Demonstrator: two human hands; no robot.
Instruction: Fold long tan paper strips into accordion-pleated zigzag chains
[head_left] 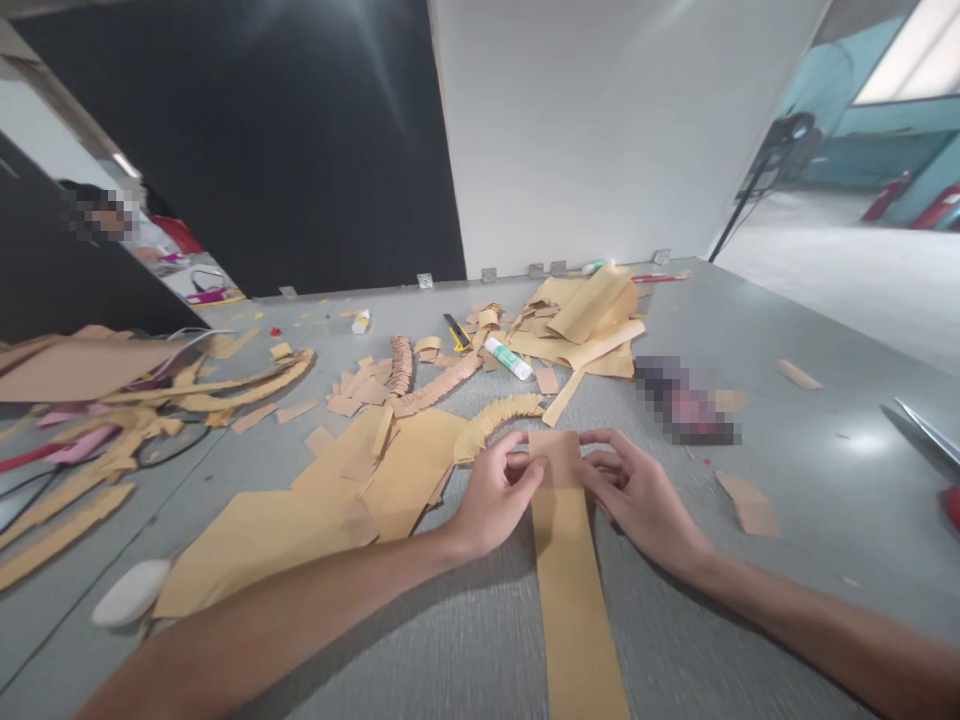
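Observation:
A long tan paper strip (577, 610) runs from the bottom edge up between my hands. At its far end lies a pinkish-brown paper square (555, 458); whether it is glued or just resting there I cannot tell. My left hand (495, 495) pinches the left edge of this square, thumb on top. On the opposite edge, my right hand (637, 495) has its thumb and fingers closed around the side. Just beyond the left hand, a pleated paper strip (499, 415) curves over the tan paper sheets (247, 540).
Behind the hands lie a glue stick (508, 358), a yellow-black box cutter (456, 332) and crumpled brown paper (592, 310). Scissors (930, 435) sit at the right edge, a white computer mouse (133, 592) at left. A black-and-white partition (585, 130) stands behind the table. Another person (105, 212) is far left.

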